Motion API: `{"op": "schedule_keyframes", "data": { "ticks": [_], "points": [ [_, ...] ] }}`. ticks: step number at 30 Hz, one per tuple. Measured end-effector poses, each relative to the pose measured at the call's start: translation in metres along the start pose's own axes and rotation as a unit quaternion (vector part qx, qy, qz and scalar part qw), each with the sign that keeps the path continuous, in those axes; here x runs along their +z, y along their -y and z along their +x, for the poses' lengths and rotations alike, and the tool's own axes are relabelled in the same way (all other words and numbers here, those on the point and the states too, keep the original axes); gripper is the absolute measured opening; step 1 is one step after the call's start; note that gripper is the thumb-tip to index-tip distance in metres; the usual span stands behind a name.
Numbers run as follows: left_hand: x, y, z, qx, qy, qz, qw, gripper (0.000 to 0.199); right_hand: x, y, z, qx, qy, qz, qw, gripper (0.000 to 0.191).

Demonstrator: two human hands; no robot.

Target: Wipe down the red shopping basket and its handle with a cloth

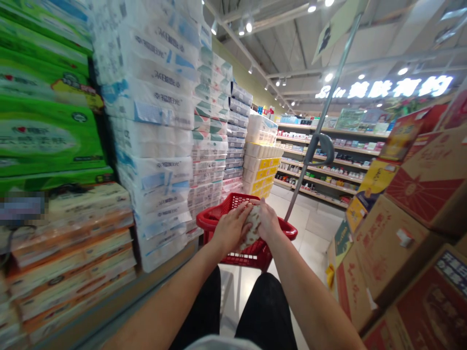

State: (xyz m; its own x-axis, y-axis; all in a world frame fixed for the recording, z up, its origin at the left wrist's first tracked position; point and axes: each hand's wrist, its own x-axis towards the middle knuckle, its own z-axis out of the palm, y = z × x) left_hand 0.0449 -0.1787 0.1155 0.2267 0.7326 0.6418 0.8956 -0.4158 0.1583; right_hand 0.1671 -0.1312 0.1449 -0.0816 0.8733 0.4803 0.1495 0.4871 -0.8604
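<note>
Both hands meet over a red plastic shopping basket (204, 221) low in the middle of the view. Between them is a pale, patterned soft item (252, 227), perhaps folded cloth; what it is I cannot make out for sure. My left hand (231, 228) lies against its left side with the fingers bent over it. On its right side, my right hand (268, 221) has its fingers wrapped round the edge. The basket's slotted wall shows below and behind the hands, and most of its inside is hidden by them.
Stacked tissue packs (160, 121) rise on the left, green packs (44, 126) nearest. Cardboard boxes (386, 243) line the right. A metal pole (321, 121) with a grey hook slants up behind the basket. Stocked shelves (328, 150) stand beyond the pale floor (312, 218).
</note>
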Motion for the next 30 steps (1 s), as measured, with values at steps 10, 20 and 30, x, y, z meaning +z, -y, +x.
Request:
{"op": "schedule_keyframes", "data": {
  "ticks": [10,20,30],
  "points": [
    [0.005,0.035,0.025,-0.131,0.023,-0.113,0.985,0.019,-0.010,0.002,-0.020,-0.133,0.167,-0.186,0.959,0.045],
    [-0.021,0.006,0.019,-0.103,-0.114,0.015,0.988,0.034,-0.003,-0.013,-0.038,-0.227,0.195,-0.424,0.855,0.044],
    [0.011,0.004,0.001,-0.065,-0.021,0.113,0.991,0.047,-0.056,-0.026,-0.015,-0.140,0.130,-0.324,0.927,0.037]
  ]
}}
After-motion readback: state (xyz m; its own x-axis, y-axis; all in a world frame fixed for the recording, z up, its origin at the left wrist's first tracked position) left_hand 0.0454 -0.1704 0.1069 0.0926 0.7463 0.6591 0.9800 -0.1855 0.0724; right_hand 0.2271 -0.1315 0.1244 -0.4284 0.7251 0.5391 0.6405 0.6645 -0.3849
